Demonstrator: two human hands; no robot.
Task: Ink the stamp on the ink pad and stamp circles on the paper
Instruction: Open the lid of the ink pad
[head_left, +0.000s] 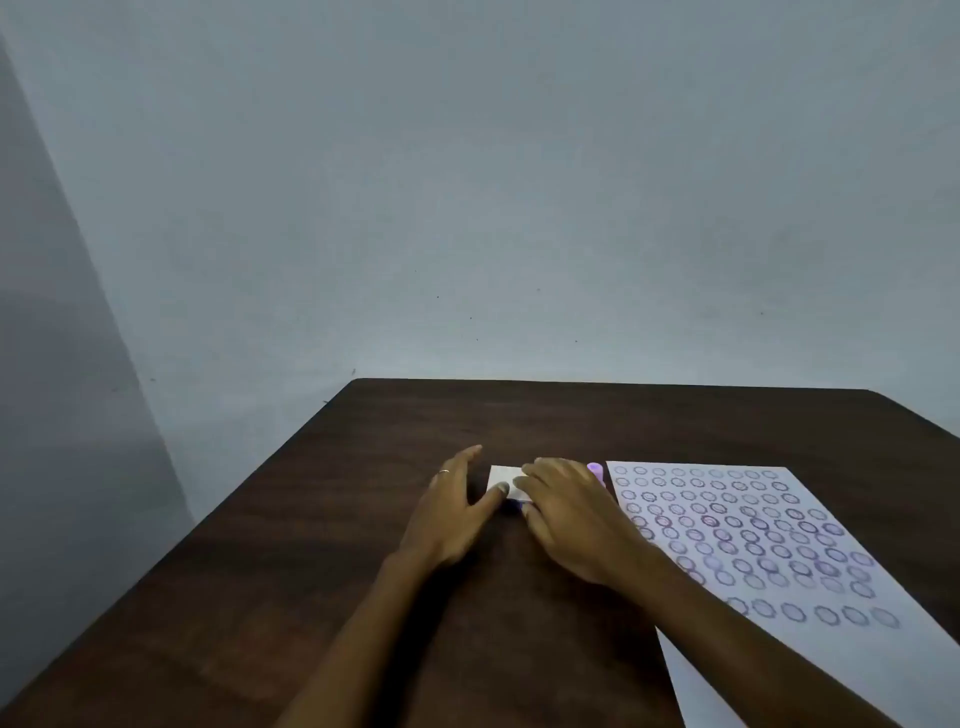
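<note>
The paper (753, 525) is almost full of stamped circles, and both hands, left hand (457, 512) and right hand (571, 519), lie open on the white ink pad (501, 475), gripping nothing.

paper (810, 525) – flat, rows of purple circles | ink pad (503, 475) – white lid, left of it | stamp (596, 469) – purple, between

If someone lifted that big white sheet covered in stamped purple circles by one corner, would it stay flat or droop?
Probably droop: the white paper sheet lies perfectly flat and looks very thin at its edge against the dark wooden table. It likely weighs almost nothing, so a nudge from the right hand beside it could slide it easily. It seems apt to crease if gripped hard.
</note>
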